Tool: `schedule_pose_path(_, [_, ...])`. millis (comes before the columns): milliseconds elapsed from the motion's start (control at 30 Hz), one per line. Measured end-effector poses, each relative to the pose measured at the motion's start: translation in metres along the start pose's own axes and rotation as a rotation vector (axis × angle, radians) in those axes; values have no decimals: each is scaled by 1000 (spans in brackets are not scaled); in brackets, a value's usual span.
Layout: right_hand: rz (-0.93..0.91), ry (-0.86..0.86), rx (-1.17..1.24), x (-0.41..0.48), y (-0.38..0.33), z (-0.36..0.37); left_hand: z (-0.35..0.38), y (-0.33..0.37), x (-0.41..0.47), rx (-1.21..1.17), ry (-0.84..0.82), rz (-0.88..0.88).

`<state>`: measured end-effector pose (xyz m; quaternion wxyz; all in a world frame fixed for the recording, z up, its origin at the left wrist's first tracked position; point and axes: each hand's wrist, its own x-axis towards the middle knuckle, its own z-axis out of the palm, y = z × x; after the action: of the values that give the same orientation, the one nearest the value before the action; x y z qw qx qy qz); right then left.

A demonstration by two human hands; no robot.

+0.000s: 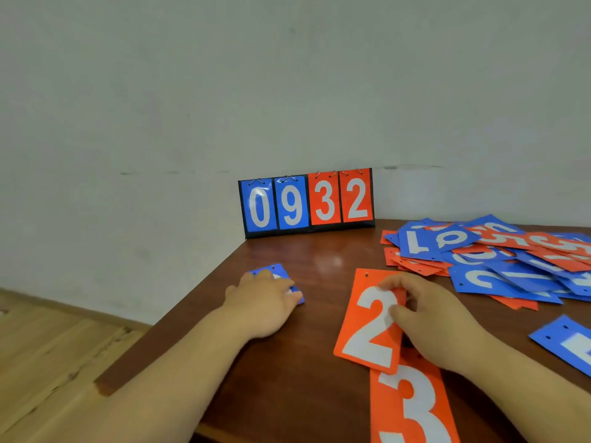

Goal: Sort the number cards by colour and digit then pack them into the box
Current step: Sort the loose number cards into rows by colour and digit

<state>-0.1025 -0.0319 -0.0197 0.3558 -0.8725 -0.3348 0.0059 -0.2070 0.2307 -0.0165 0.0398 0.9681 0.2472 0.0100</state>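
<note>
My left hand (267, 303) lies flat on a blue card (271, 272) near the table's left edge, covering most of it. My right hand (428, 318) pinches the right edge of an orange card marked 2 (367, 321), which rests on the table. An orange card marked 3 (412, 407) lies just below it, partly under the 2. A loose heap of blue and orange number cards (499, 257) spreads over the right of the table. One more blue card (566, 343) lies at the right edge. No box is in view.
A flip scoreboard (307, 203) showing blue 0, 9 and orange 3, 2 stands at the table's far corner against the wall. The brown wooden table (319, 254) ends on the left at a diagonal edge, with wooden floor (48, 356) beyond it.
</note>
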Motion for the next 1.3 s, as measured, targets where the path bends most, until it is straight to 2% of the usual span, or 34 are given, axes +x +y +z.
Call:
schedule_pose_path(100, [-14, -1, -43, -2, 0, 3, 4, -15, -8, 25, -68, -17])
schedule_pose_path(200, [-18, -15, -63, -5, -2, 5, 5, -34, -9, -51, -42, -106])
schedule_pose_path(267, [-17, -19, -43, -6, -3, 4, 4, -32, -14, -90, 36, -102])
schedule_pose_path(367, [-32, -58, -38, -10, -6, 2, 1, 1, -42, -296, 200, 89])
schedule_pose_path(433, [-48, -94, -42, -11, -8, 2, 2, 32, -66, -447, 155, 255])
schedule_pose_path(533, [-39, -109, -95, -17, -12, -6, 14, 65, -93, -305, -23, 413])
schedule_pose_path(600, [-68, -117, -182, -32, -10, -12, 17, 66, -101, -151, -81, 403])
schedule_pose_path(767, [-174, -314, -376, -81, 4, -17, 18, 53, -126, -92, 22, 300])
schedule_pose_path(833, [-130, -269, -418, -84, 9, -21, 17, 54, -137, -127, 50, 285])
schedule_pose_path(967, [-6, -176, -440, -93, 11, -28, 16, 70, -159, -158, -23, 322])
schedule_pose_path(1133, [64, -141, -499, -111, 9, -39, 15, 81, -169, -118, -127, 369])
schedule_pose_path(1300, [99, -132, -474, -125, 8, -40, 16, 86, -171, -91, -139, 363])
